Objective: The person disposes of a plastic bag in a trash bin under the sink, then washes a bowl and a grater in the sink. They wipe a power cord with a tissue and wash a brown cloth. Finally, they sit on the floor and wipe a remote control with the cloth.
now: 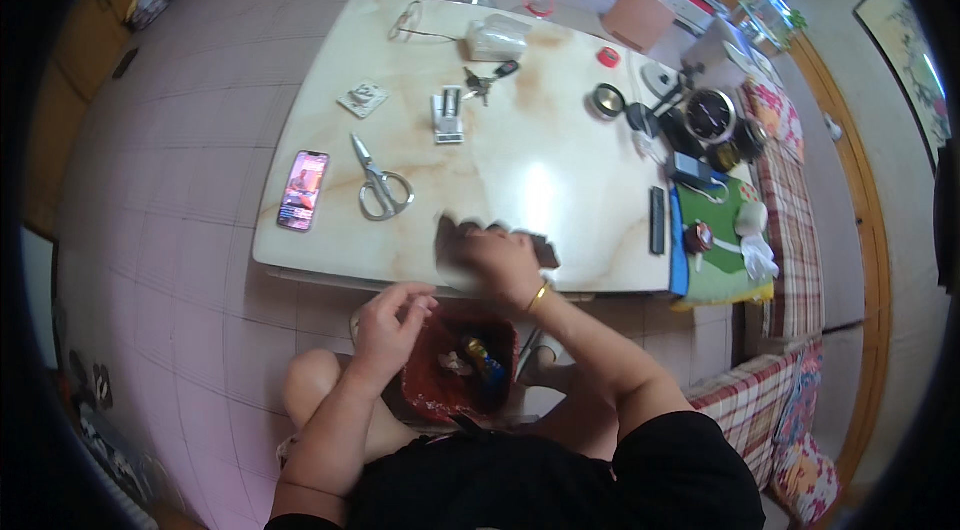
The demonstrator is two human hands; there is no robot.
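My right hand (504, 258) lies over a dark brown cloth-like thing (546, 251) on the near edge of the marble-patterned table (330, 252). Motion blurs that hand's fingers and part of the brown thing. Lower and to the left, my left hand (390, 320) hovers off the table by the rim of a red bin (427, 391). Its fingers are loosely bent, thumb apart, and nothing shows between them. Between my legs, the bin contains a gold-and-blue wrapper (484, 359) and a pale crumpled scrap (453, 362).
Scissors (379, 181) and a lit smartphone (303, 191) lie left on the table. Farther back are keys (480, 83), eyeglasses (405, 23) and a clear plastic package (499, 38). A black bar-shaped object (657, 221) and a round clock (709, 115) are at the right.
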